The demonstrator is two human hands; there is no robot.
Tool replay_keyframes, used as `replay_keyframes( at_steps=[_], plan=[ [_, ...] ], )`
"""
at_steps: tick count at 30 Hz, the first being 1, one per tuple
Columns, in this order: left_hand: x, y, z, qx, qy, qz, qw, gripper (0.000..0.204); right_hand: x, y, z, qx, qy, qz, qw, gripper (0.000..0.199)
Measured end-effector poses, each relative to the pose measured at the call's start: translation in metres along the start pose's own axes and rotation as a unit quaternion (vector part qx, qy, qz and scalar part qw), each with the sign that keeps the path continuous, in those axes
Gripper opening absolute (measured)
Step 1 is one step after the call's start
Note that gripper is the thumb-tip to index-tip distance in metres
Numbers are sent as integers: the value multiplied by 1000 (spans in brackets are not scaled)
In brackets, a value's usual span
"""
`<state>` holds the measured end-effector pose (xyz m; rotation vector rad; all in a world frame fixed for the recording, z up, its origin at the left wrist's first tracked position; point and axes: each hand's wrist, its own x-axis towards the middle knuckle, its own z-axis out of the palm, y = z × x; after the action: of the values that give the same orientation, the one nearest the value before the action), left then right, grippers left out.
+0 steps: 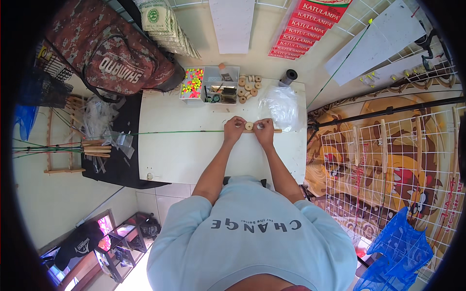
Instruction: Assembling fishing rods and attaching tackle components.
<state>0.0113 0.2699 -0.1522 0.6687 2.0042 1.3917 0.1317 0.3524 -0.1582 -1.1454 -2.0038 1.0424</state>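
A thin green rod (179,132) with a wooden handle end (276,130) lies across a white table (165,155). A small round wooden spool (249,126) sits on the rod between my two hands. My left hand (234,128) grips the rod just left of the spool. My right hand (264,130) grips the wooden handle part just right of it. Both sets of fingers are closed around the rod.
At the table's back edge stand a clear box of bright beads (192,82), a compartment box of small tools (219,86), several loose wooden spools (248,86), a dark thread reel (289,76) and a clear plastic bag (278,106). More rods (63,150) lie left; a white wire grid (388,165) right.
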Motion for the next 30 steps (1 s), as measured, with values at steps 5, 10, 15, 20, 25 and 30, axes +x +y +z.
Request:
replay_keyframes(
  at_steps=[5,10,15,20,25,30],
  plan=[
    [0,3,-5,-7,-37,31,999,7,0,6,-1,10,-19,-27,999,12],
    [-7,-1,-9,87,-32,83,992,20,-4,9,-3,-1,-42,-54,998,16],
    [-13,-10,-16,96,-71,140,983,25,-11,6,-11,-6,-51,-112,992,17],
    [-16,-4,-20,141,-81,181,970,29,-12,-2,-20,-14,-57,-127,990,19],
    [-31,-4,-28,269,3,237,934,27,-21,-15,-31,-144,-88,-160,973,26],
    [-34,-7,-34,344,-38,218,912,19,-26,-14,-34,-237,-77,-166,954,21]
  ],
)
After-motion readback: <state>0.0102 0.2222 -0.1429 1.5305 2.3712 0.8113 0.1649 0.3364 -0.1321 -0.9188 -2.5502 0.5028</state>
